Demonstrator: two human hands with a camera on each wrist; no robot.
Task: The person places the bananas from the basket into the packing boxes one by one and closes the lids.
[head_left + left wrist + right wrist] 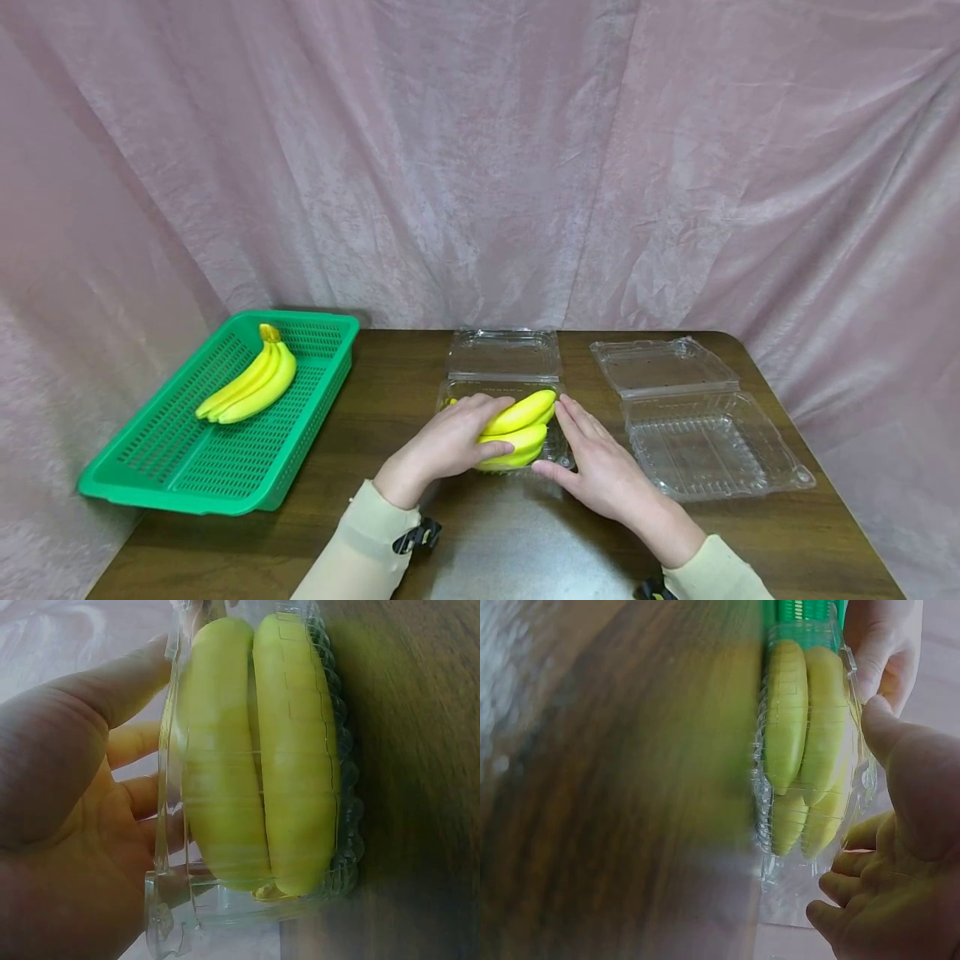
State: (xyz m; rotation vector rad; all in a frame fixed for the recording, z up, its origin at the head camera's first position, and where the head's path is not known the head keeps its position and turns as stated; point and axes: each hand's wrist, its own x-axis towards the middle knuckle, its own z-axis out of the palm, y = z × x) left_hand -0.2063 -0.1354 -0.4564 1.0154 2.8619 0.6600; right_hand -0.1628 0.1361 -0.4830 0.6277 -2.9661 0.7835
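A bunch of yellow bananas (517, 433) lies in the middle clear plastic clamshell box (555, 450), whose lid (504, 354) is folded back. My left hand (450, 437) rests over the left part of the bunch, thumb along the front banana and fingers reaching across the top. At the bunch's right end is my right hand (600, 467), its fingers extended beside the banana tips and its thumb near the box's front rim. The left wrist view shows the bananas (296, 757) through the box wall, below the rim where the thumb lies.
A green plastic basket (270, 492) stands on the left with another banana bunch (255, 379) in it. To the right lies a second clear clamshell box (697, 454), lid open toward the back. The wooden table (360, 500) ends at a pink curtain (480, 167).
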